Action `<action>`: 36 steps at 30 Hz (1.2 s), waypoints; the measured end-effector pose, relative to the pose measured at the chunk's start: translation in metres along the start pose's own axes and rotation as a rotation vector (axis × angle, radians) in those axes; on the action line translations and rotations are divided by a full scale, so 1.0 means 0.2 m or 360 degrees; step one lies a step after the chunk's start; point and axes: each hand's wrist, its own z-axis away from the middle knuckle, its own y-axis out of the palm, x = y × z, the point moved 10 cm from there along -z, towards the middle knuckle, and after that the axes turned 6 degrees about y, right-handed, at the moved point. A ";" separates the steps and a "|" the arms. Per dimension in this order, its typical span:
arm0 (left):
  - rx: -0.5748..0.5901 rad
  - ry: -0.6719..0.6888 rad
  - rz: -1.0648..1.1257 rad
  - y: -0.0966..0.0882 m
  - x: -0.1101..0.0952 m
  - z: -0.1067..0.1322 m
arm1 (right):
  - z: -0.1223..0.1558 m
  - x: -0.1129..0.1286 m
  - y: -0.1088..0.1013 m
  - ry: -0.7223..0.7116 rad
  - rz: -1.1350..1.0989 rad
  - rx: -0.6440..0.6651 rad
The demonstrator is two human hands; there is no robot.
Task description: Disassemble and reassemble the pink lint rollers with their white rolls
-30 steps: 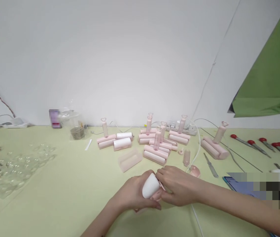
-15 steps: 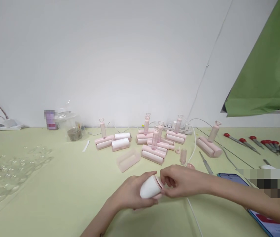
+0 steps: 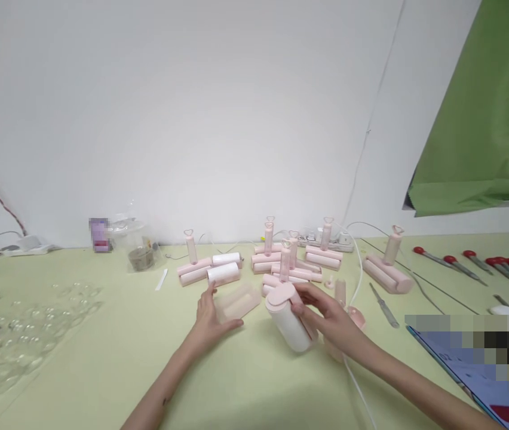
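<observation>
My right hand (image 3: 326, 310) grips a pink-and-white lint roller (image 3: 289, 319) tilted above the table, its pink end cap facing up and left. My left hand (image 3: 212, 319) is open, thumb and fingers spread, around the near left side of a translucent pink cover (image 3: 242, 300) lying on the table. Whether the fingers touch the cover, I cannot tell. A white roll (image 3: 223, 273) in a pink holder lies just beyond the left fingertips. Beside my right hand are a small clear pink tube (image 3: 340, 291) and a rounded pink part (image 3: 356, 318), partly hidden.
Several pink rollers with heart-topped handles (image 3: 325, 257) stand along the back. A grey cutter-like tool (image 3: 384, 306) and a phone (image 3: 465, 376) lie at right, red-ended tools (image 3: 469, 269) beyond. Bubble wrap (image 3: 34, 328) covers the left. A white cable (image 3: 358, 388) runs under my right arm.
My left hand has let go of the lint roller and moved left, opening beside the translucent cover. My right hand now holds the roller alone, raised and turned so its end cap shows.
</observation>
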 end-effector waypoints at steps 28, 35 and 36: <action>0.0742 0.0090 0.0359 0.24 -0.07 0.17 | -0.09 0.07 -0.08 -0.0237 0.0945 -0.0223; 0.0767 0.0092 0.0308 0.25 -0.05 0.16 | -0.29 -0.32 -0.65 0.0720 0.1645 -0.0371; 0.0760 0.0101 0.0308 0.26 -0.05 0.16 | -0.30 -0.39 -0.66 0.0829 0.1656 -0.0341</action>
